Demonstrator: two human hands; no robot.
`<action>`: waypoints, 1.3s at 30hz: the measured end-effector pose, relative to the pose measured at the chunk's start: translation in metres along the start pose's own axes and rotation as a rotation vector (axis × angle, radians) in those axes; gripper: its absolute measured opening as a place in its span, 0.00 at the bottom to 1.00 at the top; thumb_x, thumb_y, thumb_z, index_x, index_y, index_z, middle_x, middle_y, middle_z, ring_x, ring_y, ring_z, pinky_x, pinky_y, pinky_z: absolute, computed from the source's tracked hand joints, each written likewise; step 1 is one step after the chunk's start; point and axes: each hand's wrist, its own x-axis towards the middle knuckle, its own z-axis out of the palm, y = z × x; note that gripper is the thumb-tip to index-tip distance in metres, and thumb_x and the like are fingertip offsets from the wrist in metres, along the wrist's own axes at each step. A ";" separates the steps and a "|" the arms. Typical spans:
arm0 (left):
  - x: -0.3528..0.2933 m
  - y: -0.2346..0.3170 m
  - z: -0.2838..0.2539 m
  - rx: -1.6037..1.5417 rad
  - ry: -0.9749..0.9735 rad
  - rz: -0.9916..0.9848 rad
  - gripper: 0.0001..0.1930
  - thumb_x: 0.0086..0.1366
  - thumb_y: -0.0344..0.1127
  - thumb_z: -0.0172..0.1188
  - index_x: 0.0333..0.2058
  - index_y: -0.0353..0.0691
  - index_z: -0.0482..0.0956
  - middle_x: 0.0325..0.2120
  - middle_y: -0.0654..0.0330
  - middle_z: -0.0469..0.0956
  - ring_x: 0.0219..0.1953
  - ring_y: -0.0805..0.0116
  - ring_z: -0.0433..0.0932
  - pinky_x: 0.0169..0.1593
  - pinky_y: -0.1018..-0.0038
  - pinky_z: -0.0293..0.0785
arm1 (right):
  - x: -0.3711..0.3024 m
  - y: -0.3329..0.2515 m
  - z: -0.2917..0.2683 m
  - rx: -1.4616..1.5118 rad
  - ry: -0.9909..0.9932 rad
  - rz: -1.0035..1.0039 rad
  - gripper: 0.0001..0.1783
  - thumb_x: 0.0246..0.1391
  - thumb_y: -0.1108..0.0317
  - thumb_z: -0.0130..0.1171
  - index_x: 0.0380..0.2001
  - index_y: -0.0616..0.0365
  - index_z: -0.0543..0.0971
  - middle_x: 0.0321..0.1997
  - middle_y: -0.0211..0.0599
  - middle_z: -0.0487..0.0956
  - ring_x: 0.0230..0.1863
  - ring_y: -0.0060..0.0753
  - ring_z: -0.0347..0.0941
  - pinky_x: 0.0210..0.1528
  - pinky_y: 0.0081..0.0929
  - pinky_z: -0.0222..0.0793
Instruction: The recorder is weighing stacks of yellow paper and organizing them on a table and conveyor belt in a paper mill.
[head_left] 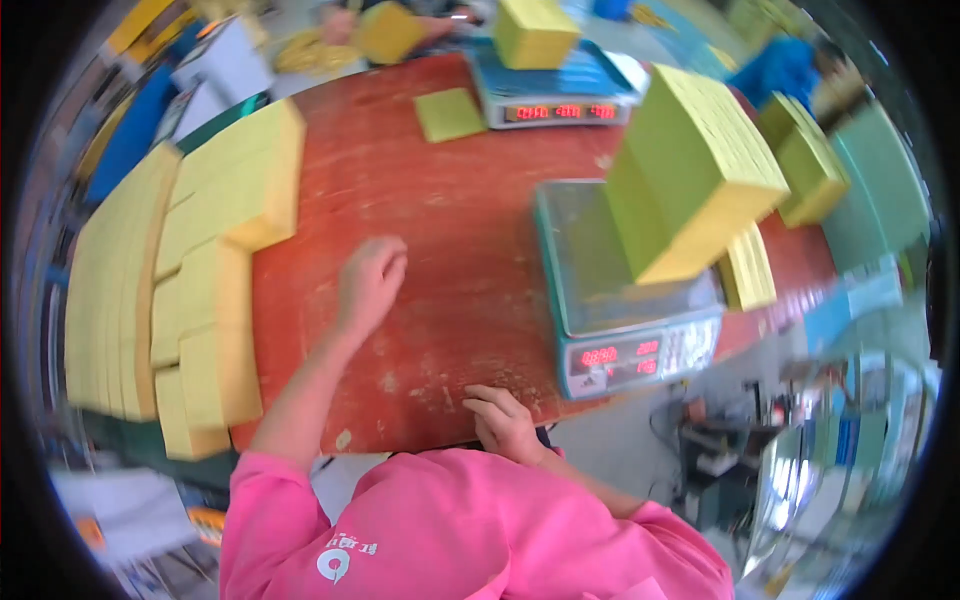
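Note:
My left hand (371, 284) is over the middle-left of the red table (450, 220), its fingers curled in with nothing visible in them. At the table's near edge my right hand (503, 420) has its fingers loosely bent and a little apart, holding nothing. To its right stands a digital scale (585, 300) with a metal pan and lit red digits. A tall stack of yellow sheets (680, 180) rests on the scale's pan, touched by neither hand. Several stacked yellow blocks (215, 310) line the table's left side, nearest my left hand.
A second scale (555, 112) at the far edge carries a yellow block (535, 35). Beside it lies a flat yellow sheet (449, 114). More yellow stacks (812, 165) stand at the right. Across the table a person (435, 25) handles a yellow piece; another person in blue (780, 75) is far right.

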 end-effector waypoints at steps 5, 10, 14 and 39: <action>0.138 -0.094 0.086 0.205 -0.048 0.306 0.11 0.58 0.31 0.62 0.40 0.35 0.78 0.48 0.47 0.76 0.54 0.48 0.73 0.57 0.60 0.69 | -0.005 -0.002 0.008 -0.056 -0.023 -0.025 0.21 0.43 0.78 0.58 0.45 0.63 0.74 0.53 0.48 0.73 0.51 0.50 0.73 0.49 0.38 0.75; 0.224 -0.150 0.145 0.407 -0.179 0.336 0.22 0.58 0.39 0.64 0.48 0.31 0.74 0.50 0.44 0.75 0.54 0.45 0.71 0.57 0.57 0.69 | -0.003 -0.006 0.004 -0.059 -0.017 0.031 0.21 0.45 0.76 0.58 0.47 0.63 0.73 0.54 0.48 0.72 0.51 0.48 0.73 0.49 0.36 0.75; 0.252 -0.167 0.164 0.359 -0.304 0.350 0.21 0.61 0.40 0.61 0.49 0.33 0.75 0.45 0.45 0.77 0.48 0.46 0.75 0.52 0.59 0.72 | -0.008 0.002 0.005 -0.108 -0.010 0.018 0.21 0.50 0.64 0.56 0.46 0.65 0.72 0.54 0.49 0.71 0.53 0.48 0.71 0.52 0.38 0.73; 0.241 -0.146 0.123 0.367 -0.061 0.449 0.07 0.64 0.31 0.47 0.29 0.38 0.73 0.30 0.46 0.77 0.36 0.45 0.77 0.39 0.53 0.73 | -0.006 -0.005 0.002 -0.170 0.018 0.030 0.18 0.40 0.75 0.60 0.40 0.63 0.76 0.49 0.45 0.75 0.48 0.45 0.75 0.47 0.34 0.76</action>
